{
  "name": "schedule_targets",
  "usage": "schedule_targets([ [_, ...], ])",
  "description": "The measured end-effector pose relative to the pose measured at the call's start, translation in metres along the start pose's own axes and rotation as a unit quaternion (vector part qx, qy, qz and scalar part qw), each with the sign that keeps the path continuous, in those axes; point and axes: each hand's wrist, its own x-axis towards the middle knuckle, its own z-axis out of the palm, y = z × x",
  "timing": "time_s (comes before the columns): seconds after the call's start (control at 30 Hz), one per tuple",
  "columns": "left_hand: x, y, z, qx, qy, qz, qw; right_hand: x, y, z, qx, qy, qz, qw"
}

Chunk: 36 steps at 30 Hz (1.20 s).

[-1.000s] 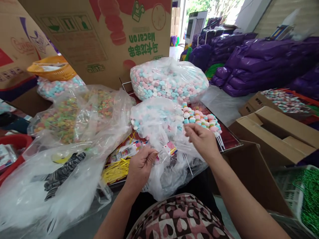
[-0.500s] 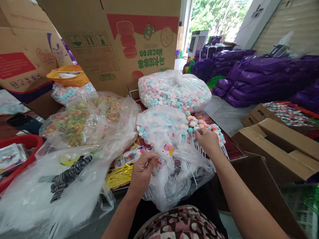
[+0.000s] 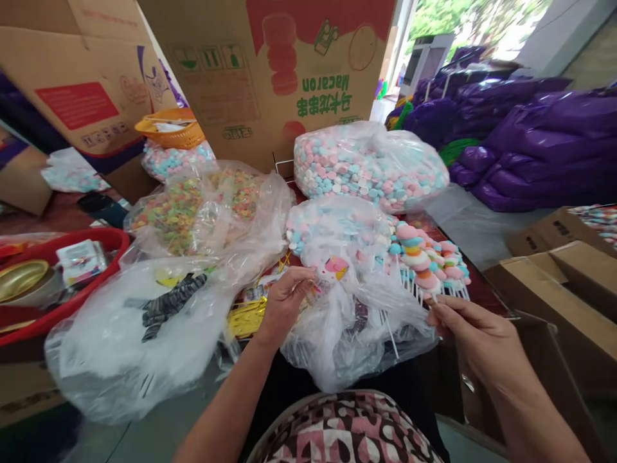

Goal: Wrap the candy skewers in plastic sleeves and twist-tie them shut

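Note:
My right hand [image 3: 475,328] pinches the stick of a marshmallow skewer [image 3: 418,260], whose stacked pink, white, blue and orange pieces point up and away from me. Behind it lie more marshmallow skewers [image 3: 453,260] with white sticks. My left hand [image 3: 289,302] is closed in a pinch at the edge of a small clear plastic bag with a pink and yellow print [image 3: 336,267]; its outline blurs into the plastic beneath. Between the hands lies a large clear bag [image 3: 332,344]. Beyond it, an open bag of loose pastel marshmallows [image 3: 337,222] rests on the table.
A full marshmallow bag [image 3: 366,170] and a tall carton [image 3: 231,83] stand behind. Left are a bag of colourful candy [image 3: 178,215], gold twist ties [image 3: 248,317], a plastic bag with a dark striped sleeve [image 3: 173,302] and a red basin [image 3: 113,247]. Cartons [image 3: 554,283] stand right.
My right hand has moved right and toward me, lifting a skewer from the pile. My left hand stays near the printed bag, and the view has turned somewhat left.

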Motion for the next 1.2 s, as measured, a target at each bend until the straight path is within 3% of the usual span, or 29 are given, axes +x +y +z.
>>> schedule_targets([
  [0.2, 0.0, -0.002, -0.002, 0.023, -0.031, 0.106, 0.994, -0.009, -0.002, -0.018, -0.119, -0.075, -0.045, 0.989],
  [0.4, -0.001, -0.003, -0.008, 0.075, -0.055, 0.182, 0.979, -0.001, -0.018, -0.018, -0.203, -0.087, -0.129, 0.967],
  [0.6, -0.001, -0.004, -0.015, 0.104, -0.067, 0.232, 0.965, 0.004, -0.026, -0.023, -0.297, -0.108, -0.239, 0.918],
  [0.87, 0.001, -0.006, -0.019, 0.179, -0.069, 0.263, 0.946, 0.006, -0.039, -0.031, -0.382, -0.138, -0.388, 0.828],
  [1.03, 0.001, -0.003, -0.018, 0.197, -0.071, 0.287, 0.935, 0.0, -0.045, -0.032, -0.37, -0.129, -0.401, 0.828],
  [1.2, 0.001, 0.002, -0.016, 0.21, -0.072, 0.3, 0.928, 0.0, -0.037, -0.033, -0.365, -0.114, -0.417, 0.825],
])
